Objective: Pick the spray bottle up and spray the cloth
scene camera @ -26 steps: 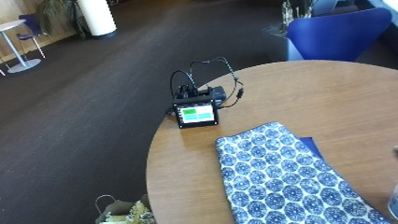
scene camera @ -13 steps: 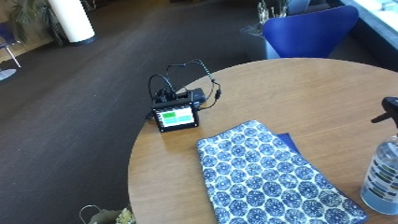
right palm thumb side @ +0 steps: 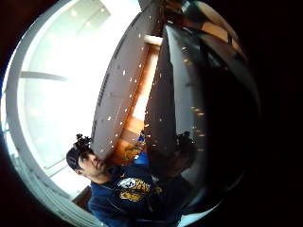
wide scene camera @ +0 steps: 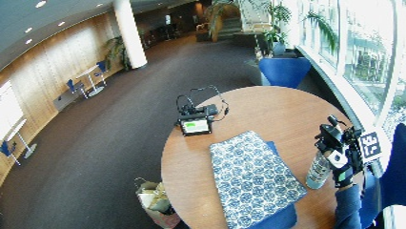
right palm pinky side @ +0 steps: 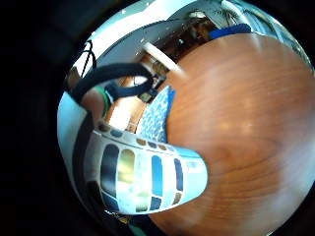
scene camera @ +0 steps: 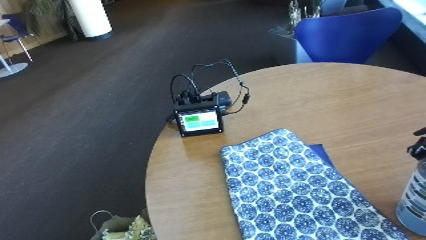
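Clear spray bottle (wide scene camera: 319,170) stands upright beside patterned cloth (wide scene camera: 252,177), gripped by hands (wide scene camera: 340,157).

You are in a lobby or lounge of a public building: dark carpet floor (wide scene camera: 120,124), wood-panelled wall (wide scene camera: 44,67), white column (wide scene camera: 128,33), small café tables with blue chairs (wide scene camera: 79,87), potted plants (wide scene camera: 274,28), tall windows (wide scene camera: 361,52), round wooden table (wide scene camera: 273,114).

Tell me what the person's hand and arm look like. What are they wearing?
In the wide outside view, the right hand wears a black glove with white patches and a small green patch near the wrist. The sleeve below it is dark blue. In the little-finger palm view, black straps loop at the hand's edge.
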A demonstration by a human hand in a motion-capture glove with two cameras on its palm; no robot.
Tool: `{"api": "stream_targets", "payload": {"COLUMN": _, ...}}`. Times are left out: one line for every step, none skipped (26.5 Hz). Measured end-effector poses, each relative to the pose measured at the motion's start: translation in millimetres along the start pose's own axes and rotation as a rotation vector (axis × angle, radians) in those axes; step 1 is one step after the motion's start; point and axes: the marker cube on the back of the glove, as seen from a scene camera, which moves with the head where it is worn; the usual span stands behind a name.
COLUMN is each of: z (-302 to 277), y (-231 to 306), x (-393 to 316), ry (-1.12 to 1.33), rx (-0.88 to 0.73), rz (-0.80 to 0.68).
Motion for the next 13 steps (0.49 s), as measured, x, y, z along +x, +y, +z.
{"api": "stream_targets", "payload": {"z": 0, "y": -3, "x": 4, "ry": -0.023, "rx": 0.007, "rz": -0.007}}
{"api": "stream_targets", "payload": {"z": -1, "y": -6, "x": 8, "ry": -0.038, "rx": 0.021, "rz": -0.016}}
{"api": "stream_targets", "payload": {"z": -2, "y": -7, "x": 10, "ry": -0.048, "rx": 0.042, "rz": -0.024}}
{"api": "stream_targets", "payload": {"z": -3, "y": -8, "x": 11, "ry": -0.053, "rx": 0.069, "rz": -0.028}}
{"api": "stream_targets", "payload": {"z": -4, "y": -8, "x": 10, "ry": -0.055, "rx": 0.1, "rz": -0.029}}
{"api": "stream_targets", "payload": {"z": -5, "y": -7, "x": 8, "ry": -0.055, "rx": 0.133, "rz": -0.029}}
{"api": "stream_targets", "payload": {"z": -7, "y": -6, "x": 7, "ry": -0.051, "rx": 0.166, "rz": -0.028}}
{"api": "stream_targets", "payload": {"z": -9, "y": -5, "x": 6, "ry": -0.043, "rx": 0.199, "rz": -0.03}}
{"api": "stream_targets", "payload": {"z": -11, "y": -3, "x": 5, "ry": -0.032, "rx": 0.231, "rz": -0.033}}
{"api": "stream_targets", "payload": {"z": -14, "y": -1, "x": 5, "ry": -0.018, "rx": 0.258, "rz": -0.039}}
{"api": "stream_targets", "payload": {"z": -18, "y": 1, "x": 5, "ry": -0.005, "rx": 0.282, "rz": -0.044}}
{"api": "stream_targets", "payload": {"z": -22, "y": 3, "x": 5, "ry": 0.006, "rx": 0.299, "rz": -0.048}}
{"api": "stream_targets", "payload": {"z": -25, "y": 4, "x": 5, "ry": 0.015, "rx": 0.311, "rz": -0.049}}
